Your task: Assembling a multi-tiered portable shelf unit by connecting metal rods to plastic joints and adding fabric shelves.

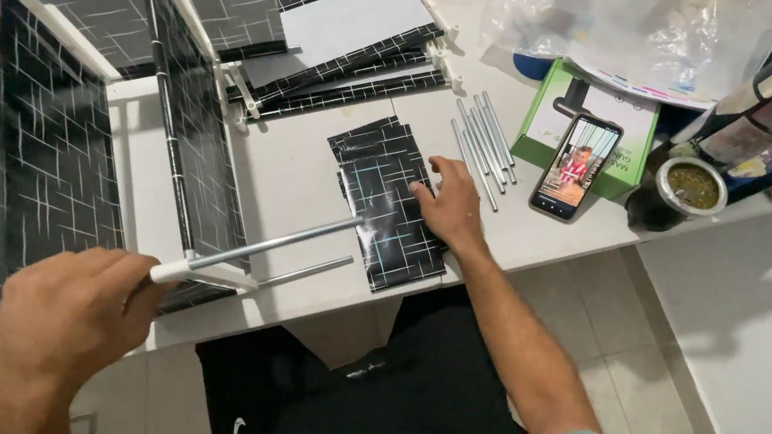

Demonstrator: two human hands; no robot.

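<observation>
Left hand (65, 314) is closed in a fist around the white-capped end of a metal rod (270, 242), rod angled up over the table (295, 180). Right hand (448, 204) lies flat, fingers spread open, pressing on a stack of black patterned panels (387, 203) near the table edge; it grips nothing. Partly built rack frame (56, 119) stands at left with panels already fitted, so I judge assembly roughly midway. Still loose: a bundle of spare rods (483, 141), one rod lying by the stack, more panels (346, 39) at the back. Phone (575, 167) leans on a green box (593, 124), beside a cup (691, 187).
</observation>
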